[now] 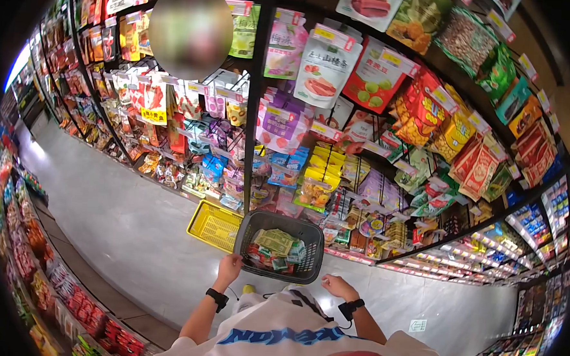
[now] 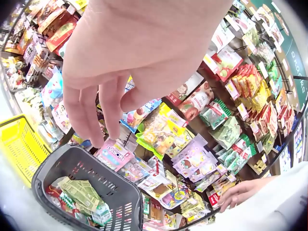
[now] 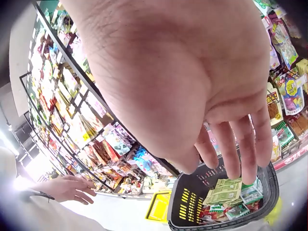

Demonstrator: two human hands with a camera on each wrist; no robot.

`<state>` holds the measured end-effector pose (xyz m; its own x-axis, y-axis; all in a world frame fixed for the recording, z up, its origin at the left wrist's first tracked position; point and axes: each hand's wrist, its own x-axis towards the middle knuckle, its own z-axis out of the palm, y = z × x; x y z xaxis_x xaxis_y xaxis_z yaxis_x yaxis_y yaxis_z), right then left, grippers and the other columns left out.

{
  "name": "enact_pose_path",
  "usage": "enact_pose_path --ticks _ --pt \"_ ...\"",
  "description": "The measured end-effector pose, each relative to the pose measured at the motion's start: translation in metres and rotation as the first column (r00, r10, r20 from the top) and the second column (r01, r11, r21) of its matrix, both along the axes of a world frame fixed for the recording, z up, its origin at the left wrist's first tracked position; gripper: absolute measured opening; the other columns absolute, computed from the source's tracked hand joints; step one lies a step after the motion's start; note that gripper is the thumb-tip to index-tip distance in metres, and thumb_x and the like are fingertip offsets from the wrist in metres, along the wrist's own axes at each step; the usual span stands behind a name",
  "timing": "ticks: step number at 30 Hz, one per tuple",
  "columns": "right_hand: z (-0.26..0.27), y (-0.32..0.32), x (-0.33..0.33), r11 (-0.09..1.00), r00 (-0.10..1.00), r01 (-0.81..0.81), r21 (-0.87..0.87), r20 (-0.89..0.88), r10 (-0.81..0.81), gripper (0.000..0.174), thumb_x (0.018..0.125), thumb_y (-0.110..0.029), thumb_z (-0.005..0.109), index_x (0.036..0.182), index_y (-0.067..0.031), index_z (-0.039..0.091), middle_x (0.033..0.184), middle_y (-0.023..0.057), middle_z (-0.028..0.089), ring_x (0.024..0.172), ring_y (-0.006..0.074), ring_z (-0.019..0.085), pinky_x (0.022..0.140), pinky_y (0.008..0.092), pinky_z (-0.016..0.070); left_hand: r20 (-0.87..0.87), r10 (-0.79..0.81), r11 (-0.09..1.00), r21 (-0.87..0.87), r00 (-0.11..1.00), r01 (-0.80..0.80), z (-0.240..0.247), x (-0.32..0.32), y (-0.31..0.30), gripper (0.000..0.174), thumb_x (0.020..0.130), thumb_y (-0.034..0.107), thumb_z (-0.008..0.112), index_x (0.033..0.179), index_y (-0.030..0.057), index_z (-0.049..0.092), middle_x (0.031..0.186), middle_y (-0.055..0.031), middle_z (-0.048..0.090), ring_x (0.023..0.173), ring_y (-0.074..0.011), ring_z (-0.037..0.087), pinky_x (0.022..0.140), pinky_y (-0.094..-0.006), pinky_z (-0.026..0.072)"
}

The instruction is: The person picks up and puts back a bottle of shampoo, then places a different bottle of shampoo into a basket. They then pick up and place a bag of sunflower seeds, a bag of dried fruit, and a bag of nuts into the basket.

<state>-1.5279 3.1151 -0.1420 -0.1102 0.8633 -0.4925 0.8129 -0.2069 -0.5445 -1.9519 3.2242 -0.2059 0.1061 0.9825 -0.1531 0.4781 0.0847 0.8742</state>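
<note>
A dark grey shopping basket (image 1: pixel 277 276) sits in front of the person, with green packets (image 1: pixel 274 242) and some red and white ones inside. Beside its left front corner, the left hand (image 1: pixel 230 270) hangs with fingers pointing down, overlapping the rim in the head view. The left wrist view shows those fingers (image 2: pixel 110 103) loosely bent with nothing between them. To the right of the basket is the right hand (image 1: pixel 339 286), a little apart from it. Its fingers (image 3: pixel 246 149) hang relaxed and hold nothing in the right wrist view.
A yellow basket (image 1: pixel 215 224) stands on the floor just left of the grey one. Shelving hung with snack bags (image 1: pixel 329 67) rises directly ahead. More packaged goods (image 1: pixel 85 309) line the aisle's left side. Grey floor (image 1: pixel 104 188) runs between them.
</note>
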Motion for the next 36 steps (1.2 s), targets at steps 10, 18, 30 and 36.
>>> enact_pose_path --ticks 10,18,30,36 --pt "-0.047 0.020 0.003 0.932 0.947 -0.315 -0.180 0.014 0.322 0.030 0.098 -0.029 0.053 0.111 -0.0042 0.063 0.103 0.0168 0.069 0.089 0.0332 0.068 0.080 0.0408 0.0529 -0.045 0.007 0.958 -0.287 0.999 -0.019 -0.074 -0.004 -0.009 0.020 0.084 0.013 0.059 0.098 0.0025 0.069 0.082 -0.0169 0.071 0.079 -0.0338 0.070 0.075 -0.0431 0.0555" --pt "-0.260 0.078 0.071 0.902 0.902 -0.431 -0.025 0.012 0.431 0.020 0.095 -0.020 0.052 0.093 -0.0028 0.062 0.090 0.0219 0.065 0.085 0.0396 0.064 0.073 0.0456 0.0514 -0.542 -0.433 0.897 -0.342 0.720 0.282 -0.203 0.018 0.000 0.041 0.082 0.023 0.062 0.119 0.0088 0.055 0.113 -0.0142 0.064 0.115 -0.0343 0.057 0.093 -0.0514 0.0445" --pt "-0.534 0.247 0.014 0.841 0.969 -0.107 -0.530 0.135 0.209 0.028 0.082 -0.028 0.058 0.071 -0.0033 0.066 0.054 0.0099 0.060 0.045 0.0201 0.058 0.046 0.0340 0.0468 -0.692 -0.404 0.914 -0.281 0.598 0.293 -0.360 0.114 0.020 0.053 0.097 0.039 0.047 0.140 0.0094 0.045 0.142 -0.0158 0.044 0.142 -0.0434 0.022 0.106 -0.0748 0.0096" --pt "-0.682 0.236 0.007 0.468 0.669 -0.611 -0.639 -0.099 0.737 0.057 0.089 -0.045 0.057 0.137 -0.0159 0.051 0.134 0.0101 0.058 0.117 0.0275 0.057 0.097 0.0434 0.0425 -0.753 -0.359 0.927 -0.219 0.551 0.303 -0.358 0.118 0.018 0.050 0.094 0.038 0.054 0.137 0.0144 0.049 0.137 -0.0165 0.048 0.137 -0.0432 0.030 0.107 -0.0740 0.0109"
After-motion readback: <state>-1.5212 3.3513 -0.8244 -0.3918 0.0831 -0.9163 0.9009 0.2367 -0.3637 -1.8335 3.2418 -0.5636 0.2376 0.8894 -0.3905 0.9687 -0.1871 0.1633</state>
